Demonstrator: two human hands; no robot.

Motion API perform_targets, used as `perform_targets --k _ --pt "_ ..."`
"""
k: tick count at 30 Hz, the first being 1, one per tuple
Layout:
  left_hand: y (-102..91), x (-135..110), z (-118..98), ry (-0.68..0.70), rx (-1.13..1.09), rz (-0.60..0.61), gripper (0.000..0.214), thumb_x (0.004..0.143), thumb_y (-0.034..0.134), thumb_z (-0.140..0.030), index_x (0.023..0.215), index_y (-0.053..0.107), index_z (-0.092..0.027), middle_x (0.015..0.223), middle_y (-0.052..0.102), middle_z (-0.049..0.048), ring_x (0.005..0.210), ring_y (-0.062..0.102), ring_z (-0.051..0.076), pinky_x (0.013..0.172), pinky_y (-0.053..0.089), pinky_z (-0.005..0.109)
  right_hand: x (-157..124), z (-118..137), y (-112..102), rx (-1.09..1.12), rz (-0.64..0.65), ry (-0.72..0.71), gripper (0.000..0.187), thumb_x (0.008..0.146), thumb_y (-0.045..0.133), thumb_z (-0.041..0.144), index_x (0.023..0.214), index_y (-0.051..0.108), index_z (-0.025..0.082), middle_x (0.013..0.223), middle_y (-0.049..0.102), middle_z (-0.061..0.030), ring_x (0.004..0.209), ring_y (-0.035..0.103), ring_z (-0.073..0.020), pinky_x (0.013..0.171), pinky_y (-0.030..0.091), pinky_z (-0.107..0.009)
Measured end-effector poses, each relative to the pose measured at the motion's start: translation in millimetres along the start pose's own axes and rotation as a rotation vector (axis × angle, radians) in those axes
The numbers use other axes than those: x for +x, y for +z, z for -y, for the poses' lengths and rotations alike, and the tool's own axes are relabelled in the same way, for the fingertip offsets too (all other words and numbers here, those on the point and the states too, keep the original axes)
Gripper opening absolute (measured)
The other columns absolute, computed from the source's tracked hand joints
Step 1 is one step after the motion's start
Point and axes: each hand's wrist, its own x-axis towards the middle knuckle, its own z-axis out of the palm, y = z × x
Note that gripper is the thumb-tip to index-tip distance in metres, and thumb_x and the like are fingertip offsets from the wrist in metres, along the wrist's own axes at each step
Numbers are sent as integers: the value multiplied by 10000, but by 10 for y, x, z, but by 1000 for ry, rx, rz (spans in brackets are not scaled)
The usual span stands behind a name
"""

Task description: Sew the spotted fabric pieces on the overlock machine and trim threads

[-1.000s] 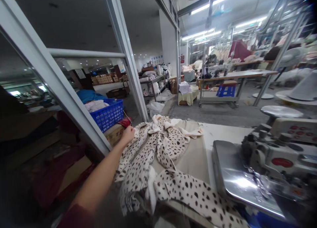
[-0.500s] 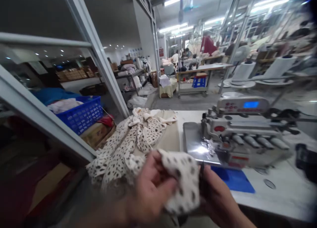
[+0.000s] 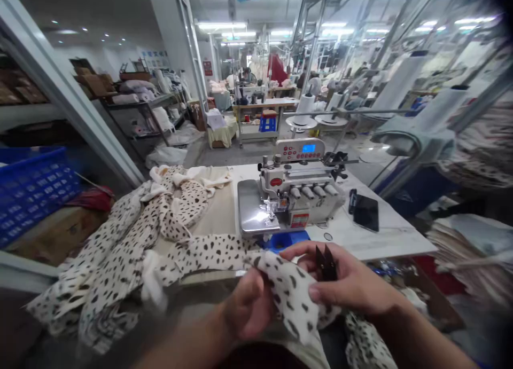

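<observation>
Left hand point(image 3: 250, 305): curled, gripping a fold of leopard-spotted cream fabric point(image 3: 290, 299). Right hand point(image 3: 347, 275): partly closed around small black thread snips point(image 3: 326, 263), just beside the fabric. Remaining fabric: heaped on the white desk point(image 3: 385, 241), left of an overlock sewing machine point(image 3: 290, 190). Phone point(image 3: 366, 212): right of machine. Blue crate point(image 3: 32, 190): far left, cut off by frame. Workshop floor point(image 3: 256, 155) beyond. Snip blades: partly hidden by fingers.

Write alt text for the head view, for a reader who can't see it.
The left hand grips spotted cream fabric while the right hand holds small black thread snips, just in front of an overlock sewing machine on a white table. A blue plastic crate sits at left, with a garment workshop beyond.
</observation>
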Motion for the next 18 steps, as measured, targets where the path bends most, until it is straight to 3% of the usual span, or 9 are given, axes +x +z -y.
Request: perform_targets --k 2,4,8,11,13,15,18 --pt "48 24 -98 43 -6 -198 549 736 794 -521 1138 645 -178 1003 693 99 931 677 241 818 545 359 -87 -40 -91 -132 -32 -2 613 742 836 363 1297 629 207 857 642 -3 760 629 -154 670 533 -248" --pt "43 25 -128 62 18 -362 416 745 820 -389 1064 660 -174 826 663 34 729 631 144 657 512 255 -160 -120 -187 -271 -72 -10 590 781 795 337 1328 612 217 881 649 -5 782 631 -161 682 545 -251" --pt "-103 4 -19 86 140 -495 416 698 858 -282 1054 674 -173 712 610 -15 631 550 93 581 446 205 -299 -329 -329 -573 -160 -54 565 766 748 229 1321 641 214 1168 701 -75 1071 652 -272 971 519 -396" --pt "-248 -6 32 185 346 -445 226 719 828 -233 890 695 -169 793 663 24 737 601 132 684 479 250 -418 -452 -367 -694 -190 -44 567 739 684 135 1295 669 244 1248 695 -72 1165 631 -299 1072 447 -445" --pt "-309 -11 -1 293 525 -326 146 736 798 -235 815 696 -166 901 700 65 864 636 188 796 496 306 -488 -515 -396 -739 -197 -33 543 736 663 116 1258 690 266 1214 709 -62 1131 646 -290 1042 469 -429" --pt "-311 -16 -59 364 677 -164 125 777 743 -279 817 711 -165 939 712 95 927 647 234 869 496 363 -519 -580 -444 -736 -195 -39 480 714 722 148 1181 724 263 1137 724 -58 1039 665 -275 944 520 -377" --pt "-194 -14 -86 375 911 -38 83 833 648 -225 840 709 -170 870 709 92 839 660 216 809 521 352 -447 -716 -498 -558 -227 -88 367 712 811 298 1063 750 210 966 708 -55 774 641 -197 682 530 -270"
